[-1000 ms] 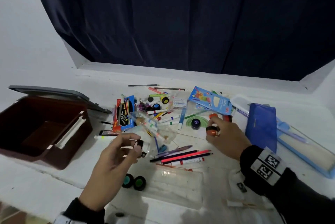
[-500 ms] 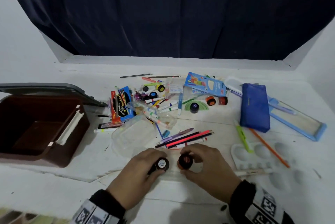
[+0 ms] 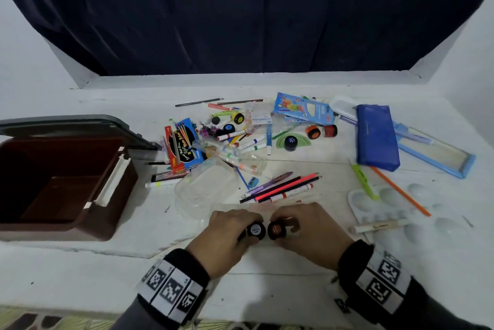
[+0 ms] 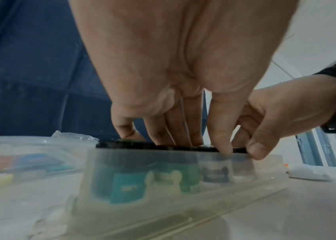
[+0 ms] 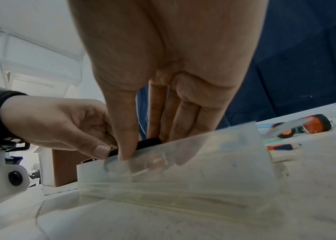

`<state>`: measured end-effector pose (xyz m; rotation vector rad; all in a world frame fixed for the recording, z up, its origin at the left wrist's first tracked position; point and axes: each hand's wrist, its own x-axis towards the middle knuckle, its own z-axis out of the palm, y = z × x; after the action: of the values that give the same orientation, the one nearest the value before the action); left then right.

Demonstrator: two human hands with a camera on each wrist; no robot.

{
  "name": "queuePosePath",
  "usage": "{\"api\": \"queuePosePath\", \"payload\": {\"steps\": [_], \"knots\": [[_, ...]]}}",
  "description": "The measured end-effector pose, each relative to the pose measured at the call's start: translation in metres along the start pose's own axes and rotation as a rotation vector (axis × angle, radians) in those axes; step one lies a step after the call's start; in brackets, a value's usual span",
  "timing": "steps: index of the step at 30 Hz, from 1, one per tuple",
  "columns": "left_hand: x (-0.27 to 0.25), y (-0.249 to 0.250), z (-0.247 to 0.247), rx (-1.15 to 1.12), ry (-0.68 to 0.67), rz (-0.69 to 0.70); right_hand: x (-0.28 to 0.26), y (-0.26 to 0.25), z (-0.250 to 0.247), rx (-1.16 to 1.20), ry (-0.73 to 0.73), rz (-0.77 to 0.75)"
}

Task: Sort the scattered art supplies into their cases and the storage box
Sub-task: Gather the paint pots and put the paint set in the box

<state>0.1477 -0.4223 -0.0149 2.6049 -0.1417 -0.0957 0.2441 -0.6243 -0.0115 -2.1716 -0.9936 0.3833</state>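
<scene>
My left hand (image 3: 240,225) pinches a small paint pot with a white-labelled black lid (image 3: 256,230). Beside it my right hand (image 3: 299,225) pinches a pot with a reddish lid (image 3: 276,230). The two pots stand side by side at the table's front, touching. In the left wrist view both sit inside a clear plastic case (image 4: 183,194), next to a teal pot (image 4: 126,185) and a green pot (image 4: 169,180). The right wrist view shows my fingers (image 5: 126,146) round the black lid (image 5: 148,142) at the case's rim (image 5: 204,162).
An open brown storage box (image 3: 66,182) with a grey lid stands at the left. Markers, pencils (image 3: 283,186) and two orange pots (image 3: 312,132) lie scattered behind my hands. A blue pouch (image 3: 377,137), a blue tray (image 3: 438,153) and a white palette (image 3: 387,204) lie to the right.
Both hands came back from the pile to the table's front, each carrying a pot, and lowered the pots side by side into the clear case. Over the last half second they barely moved.
</scene>
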Motion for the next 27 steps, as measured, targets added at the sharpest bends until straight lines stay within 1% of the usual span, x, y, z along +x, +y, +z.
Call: {"api": "queuePosePath", "payload": {"steps": [2, 4, 7, 9, 12, 14, 16, 17, 18, 21, 22, 24, 27], "knots": [[0.002, 0.001, 0.002, 0.03, -0.019, 0.015, 0.002, -0.001, -0.002, 0.035, -0.019, 0.03], [0.004, 0.003, 0.001, 0.12, -0.061, 0.019, 0.007, -0.002, -0.003, 0.026, -0.04, 0.038], [0.008, 0.008, -0.003, 0.231, -0.104, 0.004, 0.014, -0.004, -0.003, -0.05, -0.074, 0.056], [0.009, 0.011, -0.006, 0.257, -0.124, -0.005, 0.017, -0.005, -0.004, -0.118, -0.09, 0.066], [0.009, 0.009, -0.011, 0.244, -0.134, -0.003, 0.019, -0.005, -0.007, -0.159, -0.117, 0.081], [0.009, 0.005, -0.014, 0.196, -0.12, 0.001, 0.02, -0.004, -0.009, -0.176, -0.148, 0.058], [0.009, 0.004, -0.014, 0.16, -0.124, -0.015, 0.018, -0.001, -0.012, -0.098, -0.18, 0.038], [0.009, 0.005, -0.013, 0.145, -0.119, -0.023, 0.017, 0.0, -0.013, -0.03, -0.168, 0.039], [0.008, 0.006, -0.013, 0.122, -0.097, -0.026, 0.015, 0.001, -0.016, 0.031, -0.114, 0.04], [0.011, 0.017, -0.018, 0.003, 0.023, 0.004, 0.012, 0.004, -0.031, 0.121, 0.202, 0.007], [0.015, 0.024, -0.024, -0.031, 0.063, 0.016, 0.012, 0.006, -0.039, 0.141, 0.275, 0.002], [0.029, 0.04, -0.035, -0.082, 0.159, 0.044, 0.015, 0.011, -0.058, 0.148, 0.36, -0.001], [0.055, 0.066, -0.051, -0.124, 0.299, 0.053, 0.021, 0.023, -0.088, 0.129, 0.394, 0.007]]}}
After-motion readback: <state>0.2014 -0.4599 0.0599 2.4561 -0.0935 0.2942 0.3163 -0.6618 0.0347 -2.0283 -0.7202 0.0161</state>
